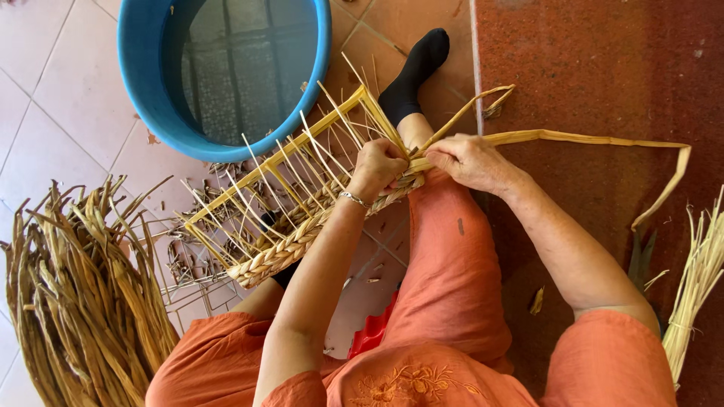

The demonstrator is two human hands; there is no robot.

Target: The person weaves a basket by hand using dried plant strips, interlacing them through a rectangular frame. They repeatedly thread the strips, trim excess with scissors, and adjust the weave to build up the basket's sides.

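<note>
Seen from above, a seated person in orange clothes weaves a basket frame (302,188) resting across the lap. The left hand (377,169) has its fingers clamped on the braided rim (290,245), pinning the weave. Just right of it, the right hand (469,160) pinches a long flat reed strand (596,139) that loops away rightward. The step appears to be weaving; the strand likely needs threading between uprights next. Left lies a bundle of dried reeds (75,294); farther off, a blue tub (226,71).

Tiled floor (68,90) carries blue tub (151,90), reed bundle (83,294), red rug (603,68).
</note>
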